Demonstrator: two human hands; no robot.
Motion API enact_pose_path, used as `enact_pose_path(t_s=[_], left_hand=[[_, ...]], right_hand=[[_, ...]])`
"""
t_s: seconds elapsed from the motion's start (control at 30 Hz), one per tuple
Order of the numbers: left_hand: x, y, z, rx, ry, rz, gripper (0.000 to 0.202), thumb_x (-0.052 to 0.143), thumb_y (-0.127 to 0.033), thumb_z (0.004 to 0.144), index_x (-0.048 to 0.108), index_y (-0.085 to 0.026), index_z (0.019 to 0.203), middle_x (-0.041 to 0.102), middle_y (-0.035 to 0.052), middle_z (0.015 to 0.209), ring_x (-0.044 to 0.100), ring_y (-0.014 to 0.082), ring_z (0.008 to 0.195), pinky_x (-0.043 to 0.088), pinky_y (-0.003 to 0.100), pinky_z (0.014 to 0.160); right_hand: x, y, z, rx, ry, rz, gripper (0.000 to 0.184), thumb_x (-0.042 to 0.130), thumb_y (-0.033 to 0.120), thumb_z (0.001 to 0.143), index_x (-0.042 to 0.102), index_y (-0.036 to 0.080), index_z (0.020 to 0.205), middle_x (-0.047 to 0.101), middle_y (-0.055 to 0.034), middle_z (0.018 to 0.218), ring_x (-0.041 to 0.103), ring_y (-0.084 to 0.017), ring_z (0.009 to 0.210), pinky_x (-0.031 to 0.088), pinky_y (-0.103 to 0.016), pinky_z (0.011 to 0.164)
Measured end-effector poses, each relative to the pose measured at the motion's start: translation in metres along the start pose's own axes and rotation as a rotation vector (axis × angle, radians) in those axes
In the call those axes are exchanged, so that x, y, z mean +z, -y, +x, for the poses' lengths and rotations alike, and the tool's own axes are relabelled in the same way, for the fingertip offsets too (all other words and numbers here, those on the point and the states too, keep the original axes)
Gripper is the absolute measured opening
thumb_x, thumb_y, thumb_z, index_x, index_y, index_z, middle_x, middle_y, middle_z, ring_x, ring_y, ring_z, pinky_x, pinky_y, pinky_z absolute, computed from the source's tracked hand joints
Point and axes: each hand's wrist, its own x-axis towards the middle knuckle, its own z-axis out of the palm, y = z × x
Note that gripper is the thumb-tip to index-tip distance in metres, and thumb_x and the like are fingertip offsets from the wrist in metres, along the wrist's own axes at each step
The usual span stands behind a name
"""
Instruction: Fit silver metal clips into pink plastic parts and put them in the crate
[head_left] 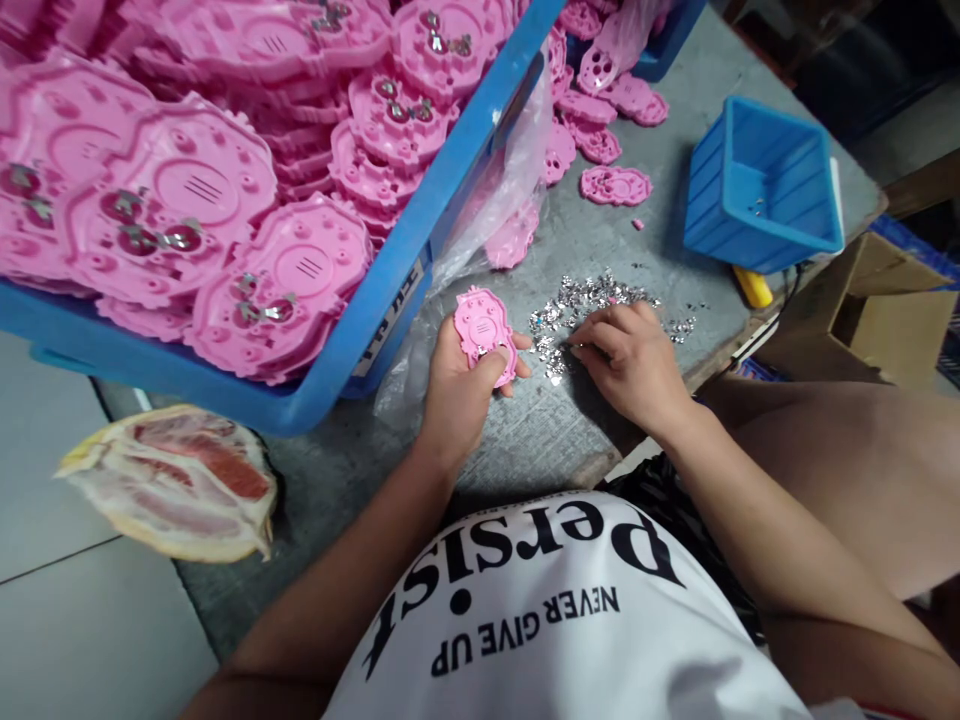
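Note:
A pink plastic shell (pixel 480 322) with a scalloped edge and a small slotted oval lies in my left hand (pixel 459 400), the thumb pressed on its lower part. My right hand (pixel 634 362) is at the right side of a spread of small shiny metal pieces (pixel 577 295) on the grey tabletop (pixel 540 430). Its thumb and forefinger are pinched together at the pile's edge. Whatever may be between those fingertips is too small to make out.
At left a large blue crate (pixel 315 390) holds stacked pink shells (pixel 172 200) with metal pieces in them. Loose pink shells (pixel 615 185) lie beyond the pile. A small blue bin (pixel 709 215) stands at right, near a cardboard box (pixel 862 320). Cut fruit (pixel 180 480) sits at lower left.

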Motion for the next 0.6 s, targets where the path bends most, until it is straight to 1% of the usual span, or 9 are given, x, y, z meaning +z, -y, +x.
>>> enact_pose_path(t_s=[0.13,0.2,0.3,0.47,0.53,0.6], left_hand=[[0.0010,-0.0008,-0.0008,-0.004,0.008,0.000,0.036,0.061,-0.011,0.077,0.051,-0.021,0.111,0.076,0.0020,0.090,0.068,0.0132,0.062,0.044,0.022,0.047],[0.0012,-0.0007,-0.0011,-0.009,0.007,0.008,0.035,0.061,-0.012,0.077,0.051,-0.021,0.110,0.076,0.0020,0.090,0.068,0.0134,0.062,0.044,0.022,0.047],[0.0014,-0.0002,-0.0014,-0.013,0.011,0.020,0.034,0.061,-0.014,0.078,0.051,-0.021,0.110,0.076,0.0027,0.091,0.069,0.0137,0.063,0.044,0.022,0.048],[0.0017,0.0004,-0.0010,-0.015,0.015,0.010,0.035,0.062,-0.015,0.078,0.052,-0.021,0.111,0.076,0.0036,0.092,0.068,0.0135,0.062,0.043,0.022,0.048],[0.0019,0.0004,-0.0007,-0.019,0.012,0.003,0.036,0.062,-0.015,0.078,0.051,-0.021,0.111,0.076,0.0033,0.092,0.068,0.0136,0.062,0.043,0.022,0.047],[0.0021,0.0002,-0.0005,-0.025,0.008,0.001,0.036,0.063,-0.016,0.077,0.051,-0.021,0.111,0.075,0.0032,0.092,0.068,0.0136,0.062,0.043,0.022,0.047]], right_hand=[[-0.0002,-0.0061,0.0034,0.077,-0.062,-0.072,0.016,0.061,0.020,0.092,0.075,0.022,0.085,0.071,-0.0111,0.095,0.055,-0.029,0.090,0.046,-0.047,0.083],[-0.0010,-0.0071,0.0042,0.090,-0.075,-0.072,0.015,0.061,0.020,0.092,0.075,0.022,0.084,0.070,-0.0113,0.093,0.054,-0.030,0.090,0.045,-0.046,0.082],[-0.0012,-0.0043,0.0048,0.065,-0.052,-0.036,0.014,0.062,0.022,0.093,0.075,0.022,0.088,0.070,-0.0106,0.093,0.054,-0.030,0.090,0.045,-0.046,0.082],[0.0029,0.0020,0.0073,-0.026,0.014,-0.035,0.017,0.062,0.024,0.094,0.078,0.022,0.097,0.072,-0.0110,0.099,0.054,-0.029,0.091,0.045,-0.044,0.082],[0.0045,0.0014,0.0090,-0.045,0.030,-0.063,0.019,0.060,0.024,0.095,0.079,0.022,0.095,0.071,-0.0115,0.099,0.053,-0.029,0.091,0.044,-0.044,0.082],[0.0047,-0.0007,0.0104,-0.031,0.032,-0.101,0.022,0.057,0.024,0.096,0.079,0.021,0.092,0.071,-0.0125,0.096,0.052,-0.029,0.090,0.044,-0.045,0.082]])
